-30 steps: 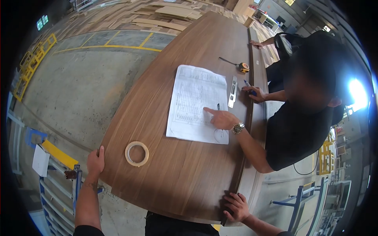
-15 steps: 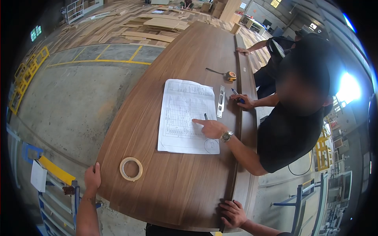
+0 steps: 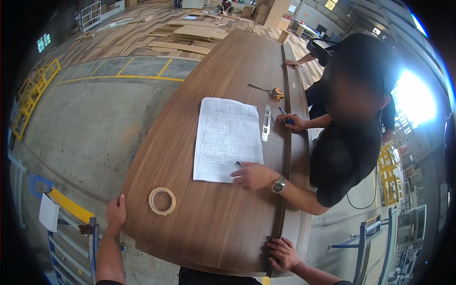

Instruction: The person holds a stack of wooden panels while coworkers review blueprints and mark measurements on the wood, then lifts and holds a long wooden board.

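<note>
My left hand (image 3: 116, 211) grips the left edge of a brown wood-grain panel (image 3: 213, 218), thumb on top. At the near right, my right hand (image 3: 283, 254) is curled over the dark raised strip (image 3: 280, 216) along the panel's side. A roll of tape (image 3: 162, 201) lies flat near my left hand. Printed sheets (image 3: 228, 137) rest mid-panel, with a metal plate (image 3: 266, 123) and a tape measure (image 3: 277, 93) beyond them. A co-worker's watch-wearing hand (image 3: 254, 176), with a dark pen, is at the sheets' lower edge; their other hand (image 3: 295, 122) holds a blue marker.
The co-worker (image 3: 351, 118) leans over the panel's right side, and another person's hand (image 3: 292, 63) rests on its far edge. A blue-grey rack (image 3: 71, 247) stands at left, another (image 3: 361, 251) at right. Boards (image 3: 194, 33) lie on the floor beyond.
The co-worker's pointing finger has left the print, and that hand has moved down to the sheets' lower edge. The co-worker's head has shifted. The view has tilted; my hands keep their places on the panel.
</note>
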`<action>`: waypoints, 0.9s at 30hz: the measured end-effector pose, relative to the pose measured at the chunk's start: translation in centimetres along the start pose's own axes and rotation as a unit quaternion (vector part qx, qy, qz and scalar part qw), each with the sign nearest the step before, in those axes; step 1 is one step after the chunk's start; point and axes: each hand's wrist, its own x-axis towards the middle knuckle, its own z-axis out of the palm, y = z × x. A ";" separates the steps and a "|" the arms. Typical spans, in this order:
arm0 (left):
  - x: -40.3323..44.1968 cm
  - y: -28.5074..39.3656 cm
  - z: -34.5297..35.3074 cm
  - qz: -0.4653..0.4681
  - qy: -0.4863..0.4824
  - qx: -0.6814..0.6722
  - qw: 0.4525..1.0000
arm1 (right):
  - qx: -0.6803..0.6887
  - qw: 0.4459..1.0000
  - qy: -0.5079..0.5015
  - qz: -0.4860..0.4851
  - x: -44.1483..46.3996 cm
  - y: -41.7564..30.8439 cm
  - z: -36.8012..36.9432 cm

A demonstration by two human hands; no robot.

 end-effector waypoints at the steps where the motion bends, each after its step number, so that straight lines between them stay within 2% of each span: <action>1: -0.2 0.1 -0.1 0.001 0.000 0.001 1.000 | -0.002 1.000 0.005 0.000 -0.1 -0.1 0.2; 4: 0.0 -0.1 0.4 -0.010 0.008 0.001 1.000 | -0.007 1.000 0.019 -0.008 0.5 -0.9 -0.3; 6: 0.3 -0.7 0.7 0.002 0.008 -0.001 1.000 | 0.027 0.989 0.133 -0.052 1.4 -1.4 0.0; 7: 0.2 -0.9 0.6 -0.005 0.010 0.002 1.000 | 0.032 0.989 0.130 -0.057 2.7 -2.6 -1.8; 9: 0.1 -0.6 0.6 -0.017 0.007 0.007 1.000 | 0.108 0.962 0.237 -0.086 4.5 -7.8 -9.5; 12: 0.6 -1.4 1.1 -0.008 -0.009 -0.011 1.000 | -0.039 0.894 0.418 -0.159 1.2 -11.1 -22.8; 14: 0.8 -1.3 1.1 -0.002 -0.017 -0.009 1.000 | -0.127 0.848 0.479 -0.188 0.3 -12.5 -26.5; 17: 1.3 -1.4 1.7 0.012 -0.016 -0.002 1.000 | -0.176 0.820 0.498 -0.218 0.6 -14.5 -29.0; 22: 1.5 -3.2 1.4 0.017 0.019 0.007 1.000 | -0.157 0.817 0.503 -0.234 0.7 -16.4 -30.0; 24: 1.0 -2.3 1.1 0.064 -0.026 -0.068 0.995 | -0.147 0.824 0.495 -0.235 1.8 -15.7 -29.9; 26: 2.0 -3.3 2.4 0.118 0.062 -0.026 0.991 | -0.143 0.827 0.495 -0.226 3.6 -14.2 -29.3; 27: 1.3 -2.3 1.6 0.066 0.045 -0.036 0.996 | -0.137 0.832 0.490 -0.221 4.8 -13.1 -29.1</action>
